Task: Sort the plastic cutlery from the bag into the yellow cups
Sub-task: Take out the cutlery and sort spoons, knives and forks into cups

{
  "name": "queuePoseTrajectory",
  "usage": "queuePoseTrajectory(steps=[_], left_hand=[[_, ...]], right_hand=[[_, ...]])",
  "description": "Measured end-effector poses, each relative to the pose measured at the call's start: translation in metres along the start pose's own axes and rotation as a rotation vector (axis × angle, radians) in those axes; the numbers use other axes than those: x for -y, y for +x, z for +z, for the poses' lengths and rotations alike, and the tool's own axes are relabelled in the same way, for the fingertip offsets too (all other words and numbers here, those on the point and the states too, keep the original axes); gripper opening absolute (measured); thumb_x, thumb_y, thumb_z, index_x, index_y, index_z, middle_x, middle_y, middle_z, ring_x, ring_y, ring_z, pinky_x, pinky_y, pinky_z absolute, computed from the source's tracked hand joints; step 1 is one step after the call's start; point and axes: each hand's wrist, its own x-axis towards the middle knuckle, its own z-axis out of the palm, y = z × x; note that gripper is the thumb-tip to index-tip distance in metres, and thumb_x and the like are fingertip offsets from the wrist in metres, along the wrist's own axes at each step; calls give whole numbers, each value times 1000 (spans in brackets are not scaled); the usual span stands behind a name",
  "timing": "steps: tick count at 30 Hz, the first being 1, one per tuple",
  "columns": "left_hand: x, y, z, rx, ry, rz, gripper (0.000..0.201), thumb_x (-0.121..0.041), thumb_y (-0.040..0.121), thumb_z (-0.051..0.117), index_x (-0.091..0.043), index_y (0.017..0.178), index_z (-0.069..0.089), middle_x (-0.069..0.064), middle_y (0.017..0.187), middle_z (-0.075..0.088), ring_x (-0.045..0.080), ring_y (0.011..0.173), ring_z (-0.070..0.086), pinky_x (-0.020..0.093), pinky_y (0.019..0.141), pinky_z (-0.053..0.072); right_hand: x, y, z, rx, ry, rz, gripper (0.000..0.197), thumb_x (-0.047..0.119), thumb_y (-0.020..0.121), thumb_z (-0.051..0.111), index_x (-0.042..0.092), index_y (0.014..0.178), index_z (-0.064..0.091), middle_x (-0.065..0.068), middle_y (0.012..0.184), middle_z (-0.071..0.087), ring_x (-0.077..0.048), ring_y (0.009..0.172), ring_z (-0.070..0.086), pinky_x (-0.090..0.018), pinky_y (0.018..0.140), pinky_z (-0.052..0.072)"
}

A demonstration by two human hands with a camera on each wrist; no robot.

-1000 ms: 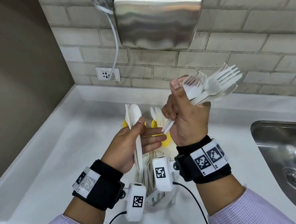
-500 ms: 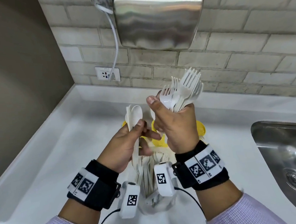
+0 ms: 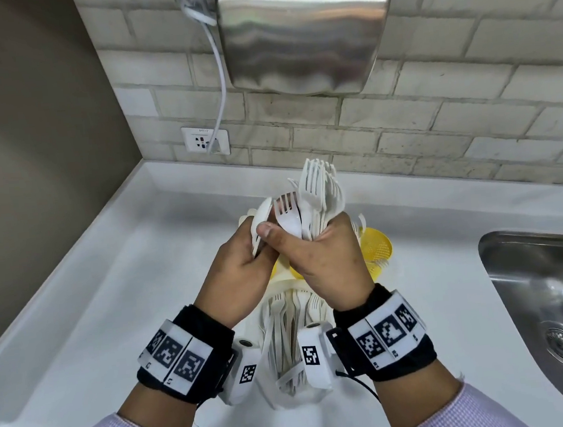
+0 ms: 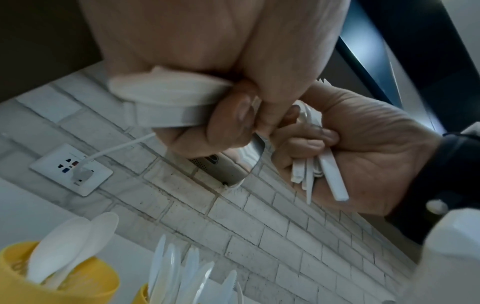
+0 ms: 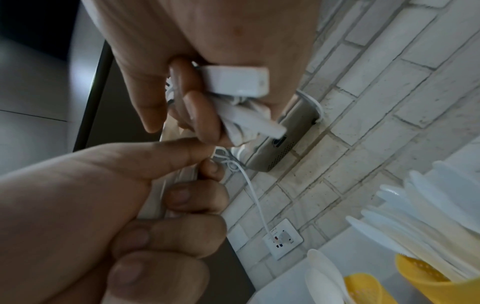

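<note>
Forks [image 3: 320, 199] bunched tines-up in right hand [image 3: 326, 260], fingers clenched round handles — likely gathered as one type for one cup. Spoon [image 3: 261, 220] gripped by left hand [image 3: 241, 275]. Bag [image 3: 285, 343] on tabletop [image 3: 94, 317] below wrists; cups [image 3: 378, 250] just beyond — part-filled.

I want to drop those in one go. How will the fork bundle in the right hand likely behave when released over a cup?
The fork bundle looks light and stiff. Its handles splay unevenly below the right hand, so the forks will probably scatter. The yellow cup looks light and might tip.
</note>
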Motion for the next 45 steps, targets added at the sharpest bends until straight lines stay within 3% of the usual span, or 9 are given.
queuePoseTrajectory(steps=[7, 11, 14, 20, 25, 31, 38, 42, 45], left_hand=[[1, -1, 5, -56, 69, -13, 23, -27, 102, 55, -25, 125, 59, -7, 111, 71, 9, 103, 68, 39, 91, 55], [-2, -3, 4, -30, -74, -17, 24, -25, 100, 61, -26, 124, 59, -21, 80, 65, -6, 65, 59, 12, 55, 45], [-4, -5, 4, 16, -198, -8, 9, -22, 102, 56, -13, 105, 56, -19, 59, 48, -2, 46, 46, 6, 45, 35], [-9, -7, 5, 46, -238, -8, 18, -19, 108, 42, -16, 97, 56, -19, 55, 51, -4, 45, 47, 3, 45, 33], [14, -4, 0, -123, -241, -214, 38, -45, 104, 48, -29, 72, 56, -1, 66, 41, 18, 58, 39, 28, 50, 35], [26, -1, -6, -129, -131, -349, 33, -38, 105, 46, -19, 84, 63, -26, 65, 64, -6, 70, 57, 21, 75, 41], [28, -2, -4, -117, -31, -315, 30, -35, 103, 46, -20, 78, 50, -6, 71, 46, 12, 66, 43, 30, 67, 35], [37, 2, -6, -76, -73, -286, 26, -34, 104, 48, -31, 79, 54, -15, 62, 48, 13, 60, 45, 29, 59, 38], [38, 4, -7, -89, -68, -284, 26, -33, 104, 50, -21, 82, 53, -7, 60, 41, 19, 55, 40, 31, 51, 38]], right_hand=[[-4, 3, 0, -88, -75, 63, 17, 4, 92, 72, 10, 77, 70, 14, 62, 67, -1, 58, 62, -18, 62, 47], [-7, 6, -3, -236, -22, 104, 25, 8, 89, 72, 10, 65, 65, 8, 53, 57, -8, 43, 48, -21, 51, 39], [-5, 9, -6, -351, 117, 184, 25, 6, 89, 71, 0, 66, 61, -4, 46, 46, -19, 37, 34, -23, 44, 30], [-12, 4, -6, -258, 70, 211, 31, 7, 92, 70, 7, 62, 64, 0, 46, 51, -13, 35, 38, -21, 45, 33], [-11, 19, -24, -439, 91, 188, 33, 4, 89, 71, 5, 57, 61, -2, 46, 52, -18, 34, 37, -22, 42, 31], [-19, 50, -68, -593, -227, 139, 28, 23, 84, 75, 4, 66, 67, 12, 39, 50, -10, 36, 45, -25, 55, 39], [-52, 74, -78, -517, -490, 174, 22, 30, 83, 71, 8, 80, 75, 18, 50, 62, -2, 48, 55, -20, 61, 43], [-68, 79, -70, -445, -547, 238, 27, 35, 78, 68, 9, 77, 74, 2, 66, 73, -18, 60, 67, -28, 61, 54], [-77, 80, -66, -386, -596, 280, 30, 36, 76, 66, 7, 76, 74, -4, 70, 73, -23, 65, 67, -32, 61, 55]])
